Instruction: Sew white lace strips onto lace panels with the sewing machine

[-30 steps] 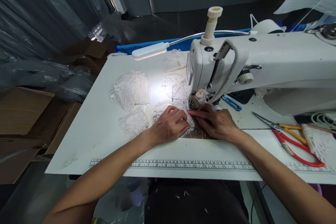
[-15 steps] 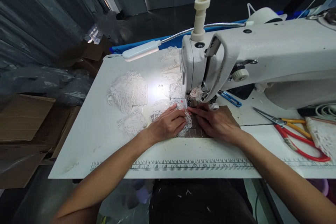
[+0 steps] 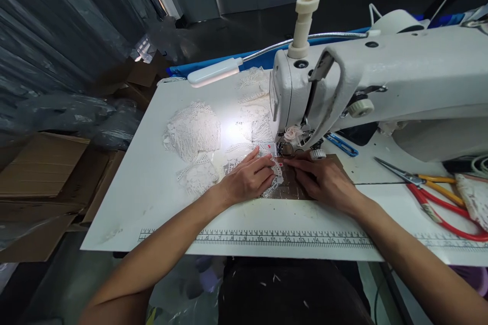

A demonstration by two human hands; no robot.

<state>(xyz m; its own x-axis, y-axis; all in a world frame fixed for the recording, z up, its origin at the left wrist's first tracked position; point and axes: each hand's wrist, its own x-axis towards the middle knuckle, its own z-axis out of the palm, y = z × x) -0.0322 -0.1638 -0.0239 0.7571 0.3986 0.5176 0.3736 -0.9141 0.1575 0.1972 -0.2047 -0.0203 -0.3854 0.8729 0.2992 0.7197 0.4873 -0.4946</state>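
Note:
A white sewing machine [image 3: 284, 96] stands at the right of the table, its needle area just beyond my fingertips. My left hand [image 3: 247, 177] is closed over a small piece of white lace [image 3: 276, 168], holding it down in front of the presser foot. My right hand [image 3: 328, 180] lies on a brown plate [image 3: 293, 185], index finger stretched toward the lace and the other fingers lightly bent. Small red marks show by the needle area. The edge of the lace under my left fingers is hidden.
Piles of white lace [image 3: 194, 129] lie on the left of the table. A lit lamp [image 3: 215, 72] shines over them. To the right are red-handled scissors [image 3: 442, 208], yellow-handled scissors [image 3: 444, 188] and a blue thread snipper [image 3: 342, 144]. A ruler strip [image 3: 259, 238] runs along the front edge.
The view has shifted slightly, so the table and machine sit further right. Both hands stay at the needle area; the left hand still holds the lace.

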